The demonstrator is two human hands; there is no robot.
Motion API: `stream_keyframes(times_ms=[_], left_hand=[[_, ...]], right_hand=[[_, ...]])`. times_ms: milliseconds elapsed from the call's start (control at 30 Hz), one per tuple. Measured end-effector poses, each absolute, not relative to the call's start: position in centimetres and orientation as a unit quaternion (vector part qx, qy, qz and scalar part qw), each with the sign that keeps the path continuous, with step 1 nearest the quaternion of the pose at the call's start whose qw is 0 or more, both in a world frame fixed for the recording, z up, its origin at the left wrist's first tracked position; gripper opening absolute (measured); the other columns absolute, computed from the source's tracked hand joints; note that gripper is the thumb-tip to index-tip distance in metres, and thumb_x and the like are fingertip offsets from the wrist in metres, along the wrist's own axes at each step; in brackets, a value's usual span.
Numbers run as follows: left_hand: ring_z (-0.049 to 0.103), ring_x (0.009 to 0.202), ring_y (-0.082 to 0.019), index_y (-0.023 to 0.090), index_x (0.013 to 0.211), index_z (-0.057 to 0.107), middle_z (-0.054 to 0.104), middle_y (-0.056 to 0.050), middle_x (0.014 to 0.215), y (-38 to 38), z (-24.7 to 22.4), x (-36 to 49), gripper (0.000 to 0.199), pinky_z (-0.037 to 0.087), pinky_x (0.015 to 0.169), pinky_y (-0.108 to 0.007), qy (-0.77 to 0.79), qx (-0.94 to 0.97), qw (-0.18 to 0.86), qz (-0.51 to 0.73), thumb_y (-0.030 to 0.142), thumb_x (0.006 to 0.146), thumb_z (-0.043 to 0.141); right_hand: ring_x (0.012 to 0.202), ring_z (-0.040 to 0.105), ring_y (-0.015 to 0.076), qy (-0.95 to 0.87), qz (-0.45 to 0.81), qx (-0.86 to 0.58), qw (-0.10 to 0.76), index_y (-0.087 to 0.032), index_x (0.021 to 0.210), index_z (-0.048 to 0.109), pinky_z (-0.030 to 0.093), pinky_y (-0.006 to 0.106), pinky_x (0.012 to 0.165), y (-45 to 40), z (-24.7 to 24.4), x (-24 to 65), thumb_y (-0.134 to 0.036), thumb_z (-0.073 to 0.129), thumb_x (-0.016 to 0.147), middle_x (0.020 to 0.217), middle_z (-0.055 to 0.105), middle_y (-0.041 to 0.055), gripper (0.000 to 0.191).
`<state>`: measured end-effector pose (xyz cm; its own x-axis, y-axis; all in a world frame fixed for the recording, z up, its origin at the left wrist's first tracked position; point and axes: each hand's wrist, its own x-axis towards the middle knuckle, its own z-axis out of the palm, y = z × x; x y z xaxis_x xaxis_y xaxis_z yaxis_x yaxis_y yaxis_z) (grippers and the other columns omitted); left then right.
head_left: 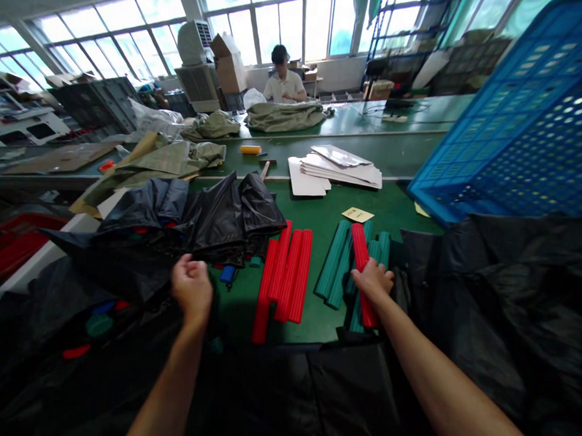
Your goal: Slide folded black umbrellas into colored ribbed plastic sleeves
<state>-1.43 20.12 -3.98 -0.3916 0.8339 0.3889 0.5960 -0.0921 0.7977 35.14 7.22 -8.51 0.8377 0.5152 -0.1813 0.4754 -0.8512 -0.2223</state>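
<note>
Worktop (315,323) is carrying a tilted blue plastic crate (535,120), black fabric (217,220), and red ribbed rods (285,276) kept apart from teal ribbed rods (334,266), apparently for sorting. Right-hand fingers (378,274) are wrapping around one red rod (360,248) above the teal group; left-hand fingers (185,268) are curling shut, holding nothing visible. Yellow note's (357,214) writing is staying unreadable.

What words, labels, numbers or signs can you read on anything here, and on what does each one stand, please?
The small yellow paper slip on the green workbench carries dark marks, too small and blurred to read.
No other word, label, brand, number or sign can be read in this view.
</note>
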Motion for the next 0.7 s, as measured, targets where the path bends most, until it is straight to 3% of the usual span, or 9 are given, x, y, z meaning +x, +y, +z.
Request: stream_keyframes(times_ms=[100,167,233,400,700], left_hand=[[0.059,0.097,-0.022,0.014,0.130,0.047,0.059,-0.014,0.113,14.5,-8.0,6.9,0.052,0.049,0.086,-0.038,0.530,0.759,0.141,0.351,0.034,0.082,0.052],[0.045,0.123,-0.032,0.022,0.136,0.043,0.048,-0.014,0.135,11.5,-10.2,9.9,0.064,0.036,0.102,-0.052,0.428,0.867,0.111,0.229,0.042,0.077,0.060],[0.028,0.135,-0.037,0.029,0.138,0.041,0.039,-0.010,0.146,9.7,-11.8,11.1,0.071,0.019,0.108,-0.062,0.386,0.908,0.079,0.141,0.046,0.073,0.065],[0.017,0.140,-0.035,0.030,0.142,0.036,0.031,-0.008,0.151,9.2,-13.2,10.8,0.068,0.005,0.110,-0.062,0.401,0.912,0.039,0.078,0.041,0.079,0.059],[0.021,0.139,-0.036,0.031,0.140,0.040,0.035,-0.007,0.149,8.9,-12.7,11.6,0.062,0.007,0.109,-0.062,0.420,0.903,0.037,0.081,0.034,0.080,0.055]], right_hand=[[0.110,0.048,0.0356,-0.259,0.112,-0.956,0.079,-0.014,0.118,0.049,0.042,0.043,0.084,7.3,-8.7,35.1,-0.043,0.052,0.079,0.118,0.052,0.0180,0.049],[0.109,0.049,0.0352,-0.260,0.107,-0.956,0.078,-0.014,0.120,0.048,0.042,0.043,0.084,7.3,-8.8,35.1,-0.042,0.052,0.078,0.118,0.052,0.0173,0.050],[0.109,0.049,0.0347,-0.261,0.105,-0.956,0.079,-0.015,0.121,0.048,0.042,0.043,0.084,7.2,-8.8,35.1,-0.041,0.053,0.078,0.119,0.052,0.0168,0.050],[0.110,0.047,0.0352,-0.258,0.107,-0.956,0.086,-0.015,0.120,0.048,0.042,0.044,0.085,7.2,-8.8,35.1,-0.040,0.052,0.078,0.120,0.051,0.0173,0.049],[0.114,0.045,0.0341,-0.221,0.107,-0.965,0.093,-0.013,0.116,0.047,0.042,0.044,0.085,8.5,-8.8,33.7,-0.028,0.055,0.078,0.123,0.047,0.0212,0.042]])
